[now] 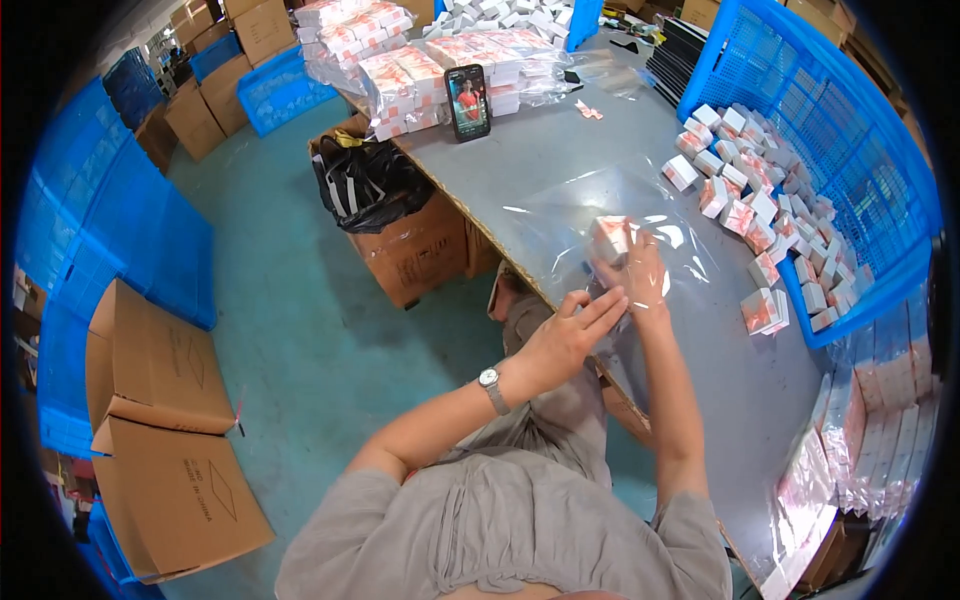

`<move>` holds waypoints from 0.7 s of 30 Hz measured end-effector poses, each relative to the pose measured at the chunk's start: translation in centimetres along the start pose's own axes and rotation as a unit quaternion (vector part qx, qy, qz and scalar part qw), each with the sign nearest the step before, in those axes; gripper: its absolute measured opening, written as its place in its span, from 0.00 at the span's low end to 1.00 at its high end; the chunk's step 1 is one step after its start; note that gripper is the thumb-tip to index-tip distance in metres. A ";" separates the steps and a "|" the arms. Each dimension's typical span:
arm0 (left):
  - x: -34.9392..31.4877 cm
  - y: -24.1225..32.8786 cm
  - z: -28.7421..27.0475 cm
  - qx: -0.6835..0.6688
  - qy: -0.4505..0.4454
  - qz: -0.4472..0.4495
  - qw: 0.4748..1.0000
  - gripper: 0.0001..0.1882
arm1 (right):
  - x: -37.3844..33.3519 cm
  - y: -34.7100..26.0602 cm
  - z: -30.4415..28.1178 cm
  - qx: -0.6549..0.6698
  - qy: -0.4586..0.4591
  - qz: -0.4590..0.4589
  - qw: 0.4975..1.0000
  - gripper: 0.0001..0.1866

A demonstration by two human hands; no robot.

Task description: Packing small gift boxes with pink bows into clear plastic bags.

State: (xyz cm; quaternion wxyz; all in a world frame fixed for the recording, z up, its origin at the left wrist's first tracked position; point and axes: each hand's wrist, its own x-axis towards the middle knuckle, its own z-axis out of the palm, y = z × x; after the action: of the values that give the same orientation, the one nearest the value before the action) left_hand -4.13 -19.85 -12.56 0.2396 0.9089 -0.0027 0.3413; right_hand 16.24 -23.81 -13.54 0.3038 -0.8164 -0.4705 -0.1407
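Left hand (578, 328) is held open-fingered by the tabletop's (735, 400) near edge; right hand's (645, 275) grip on the box (610, 240) can't be told; clear bag (565, 215) could be torn by snagging corners.

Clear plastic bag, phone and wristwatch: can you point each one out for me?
Clear plastic bag (568, 212), head view: on its bare film, left of the box inside.
Phone (468, 103), head view: on the middle of its screen.
Wristwatch (488, 378), head view: on its round dial.
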 end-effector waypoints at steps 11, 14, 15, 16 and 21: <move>0.2 -1.0 -2.6 -0.003 0.038 -0.001 0.999 0.37 | 0.6 -1.8 -0.9 0.073 -0.015 0.029 0.997 0.44; 0.4 -1.1 -3.0 0.012 0.076 -0.038 0.996 0.37 | 0.5 -1.9 -0.5 0.070 -0.021 0.010 0.997 0.41; 0.5 -1.1 -3.2 0.015 0.078 -0.051 0.995 0.37 | 0.8 -1.9 -0.2 0.075 -0.008 0.010 0.997 0.39; 0.4 -1.0 -3.1 0.015 0.077 -0.051 0.996 0.37 | 1.1 -1.5 -0.1 0.093 -0.014 0.010 0.996 0.38; -0.6 2.9 -4.0 -0.013 -0.017 0.119 0.993 0.39 | 3.0 -1.9 -0.3 0.124 0.031 -0.070 0.989 0.37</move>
State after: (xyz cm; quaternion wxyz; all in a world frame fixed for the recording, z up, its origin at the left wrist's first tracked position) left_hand -7.51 -20.73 -9.09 0.2094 0.9046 -0.1195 0.3514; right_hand 16.21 -21.25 -11.11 0.4068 -0.7325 -0.5308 -0.1275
